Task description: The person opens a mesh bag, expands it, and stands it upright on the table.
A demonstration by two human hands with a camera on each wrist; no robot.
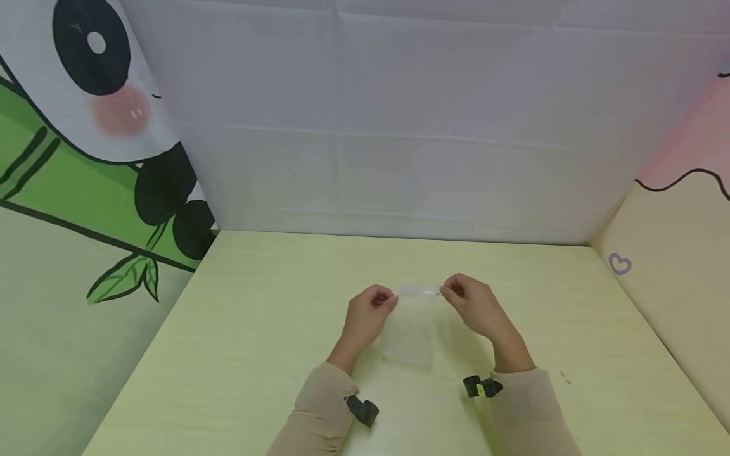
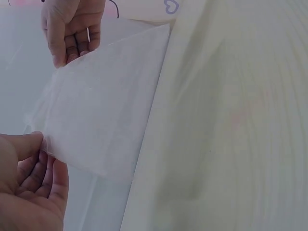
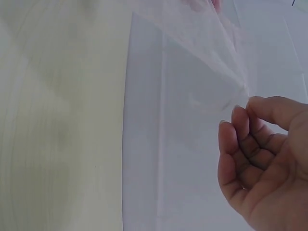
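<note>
A small see-through plastic bag (image 1: 408,332) hangs above the table between both hands, its top edge a whitish strip stretched level. My left hand (image 1: 367,316) pinches one top corner between thumb and fingers. At the opposite corner, the thumb and index finger of my right hand (image 1: 474,308) grip the same edge. Seen from the left wrist, the bag (image 2: 103,103) looks flat and cloudy, with slight creases. In the right wrist view the film (image 3: 207,45) slants up from the right thumb tip; whether anything lies inside cannot be made out.
A pale wood-grain table (image 1: 256,304) lies under the hands. Behind it rises a white creased backdrop (image 1: 388,126); painted panels stand left (image 1: 131,354) and right (image 1: 673,253). A tiny dark scrap (image 1: 565,377) lies right of the right sleeve. Dark devices sit at both wrists.
</note>
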